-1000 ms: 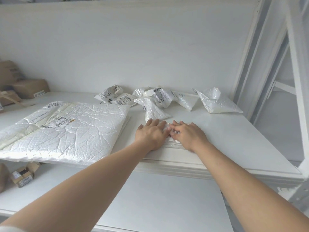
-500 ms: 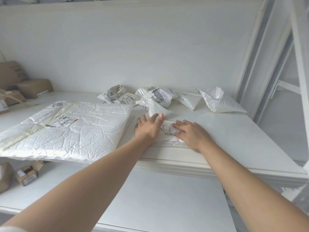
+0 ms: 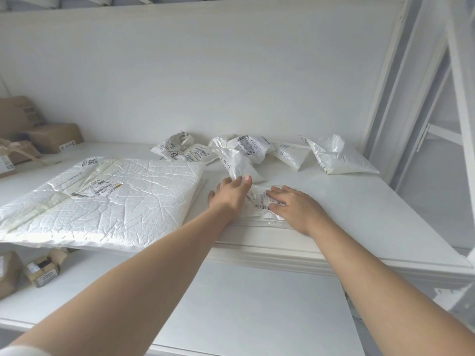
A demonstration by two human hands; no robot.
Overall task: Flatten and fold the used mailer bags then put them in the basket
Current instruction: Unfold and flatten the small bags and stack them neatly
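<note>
White shelving fills the view, and on the upper shelf (image 3: 359,214), near its front edge, lies a small white mailer bag (image 3: 259,204) with a barcode label. Both palms press it flat: the left hand (image 3: 230,195) on its left side, the right hand (image 3: 295,206) on its right, fingers spread and gripping nothing. Just left sits a large crinkled padded mailer (image 3: 102,201); behind, crumpled mailer bags (image 3: 246,150) cluster against the wall. Brown parcels (image 3: 54,137) stand far left.
</note>
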